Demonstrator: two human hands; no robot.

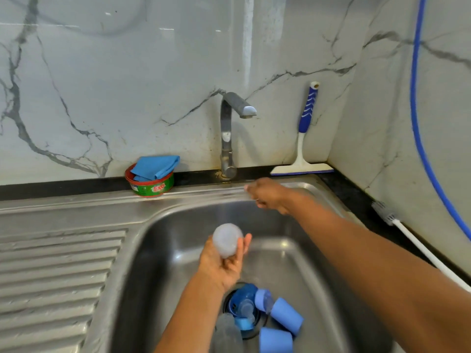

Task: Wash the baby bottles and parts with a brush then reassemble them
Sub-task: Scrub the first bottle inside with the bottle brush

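Left hand (224, 261) grips frosted translucent plastic bottle (227, 239) over steel sink (178, 225); right hand (267, 196) near grey metal tap (226, 138) base, blurred, grip unclear. Likely rinse step; next needs tap opened.

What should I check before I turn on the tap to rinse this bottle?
1. Bottle held firmly: left hand grips it: ok.
2. Bottle under the tap spout: depth unclear: cannot tell.
3. Right hand on the tap lever: near the tap base, blurred: cannot tell.
4. Brush close by: on the counter right of the sink: ok.
5. Soap tub close by: on the back rim: ok.
6. Drain clear: parts lie over it: not ok.
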